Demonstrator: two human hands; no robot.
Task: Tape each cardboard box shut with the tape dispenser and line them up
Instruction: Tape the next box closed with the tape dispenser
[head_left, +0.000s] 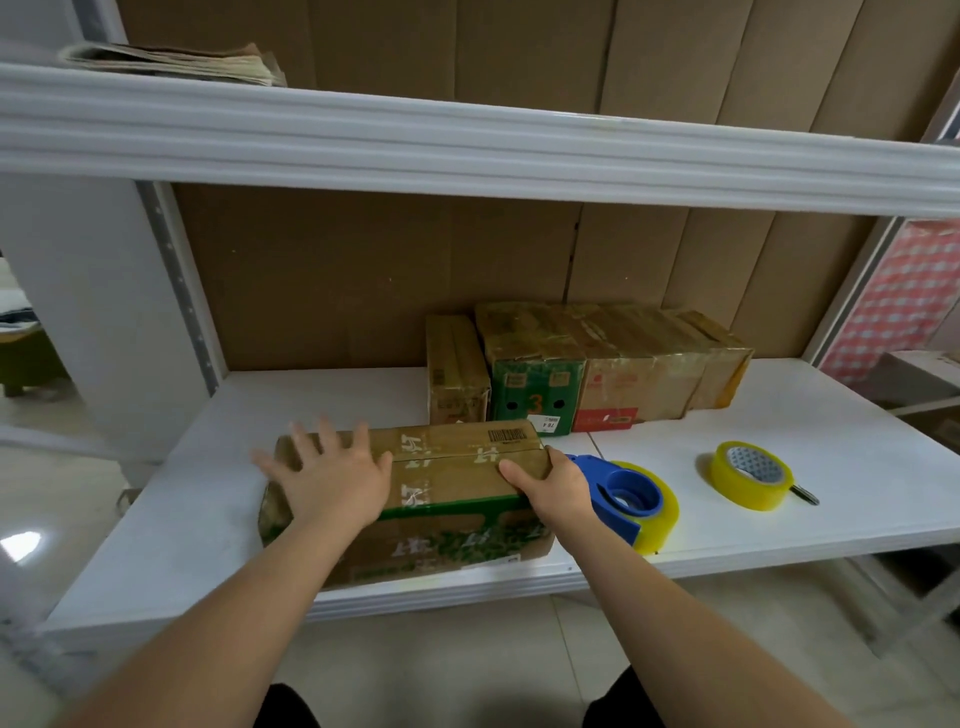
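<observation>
Our left hand lies flat, fingers spread, on the green-printed box near the shelf's front edge; our right hand grips its right end. The blue tape dispenser sits just beside. Four boxes line the back.

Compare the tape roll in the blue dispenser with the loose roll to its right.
The roll in the blue tape dispenser is mounted, with blue plastic filling its core; the loose tape roll lies flat on the white shelf with a printed cardboard core showing. The dispenser sits right beside the right hand and the box it grips; the loose roll lies farther right, untouched. Both rolls are yellowish, translucent tape.
</observation>
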